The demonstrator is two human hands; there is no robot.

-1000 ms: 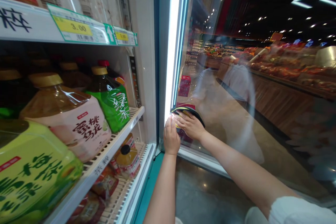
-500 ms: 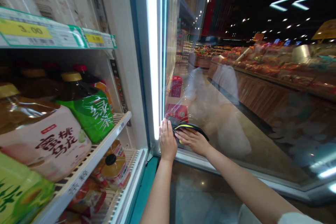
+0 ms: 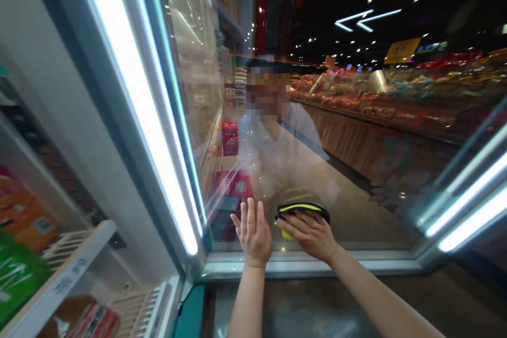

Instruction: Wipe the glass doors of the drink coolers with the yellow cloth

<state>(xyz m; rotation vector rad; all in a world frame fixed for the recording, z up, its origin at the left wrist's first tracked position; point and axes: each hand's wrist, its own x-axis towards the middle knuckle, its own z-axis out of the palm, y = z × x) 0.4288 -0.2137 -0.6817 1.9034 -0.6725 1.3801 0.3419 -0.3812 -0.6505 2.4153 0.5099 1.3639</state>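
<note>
A clear glass door (image 3: 356, 211) of a drinks cooler stands before me, framed in pale metal along its bottom. My right hand (image 3: 311, 232) presses a black-and-yellow cleaning cloth (image 3: 303, 207) against the lower part of the glass, its fingers lying over the cloth. The cloth's lower side is partly covered by those fingers. To the left of it my left hand (image 3: 254, 232) is open and holds nothing, fingers stretched upward at the pane; whether the whole palm touches I cannot tell.
At the left, cooler shelves (image 3: 71, 274) hold a green-labelled bottle (image 3: 19, 269) and other packages. A bright light strip (image 3: 138, 100) runs down the cooler frame. Beyond the glass are red boxes (image 3: 233, 185) and a long display counter (image 3: 348, 127). A person's reflection shows in the pane.
My view has turned right, so the shelves sit farther left. My right hand and the cloth have moved right along the glass, away from the left hand, whose fingers have spread somewhat.
</note>
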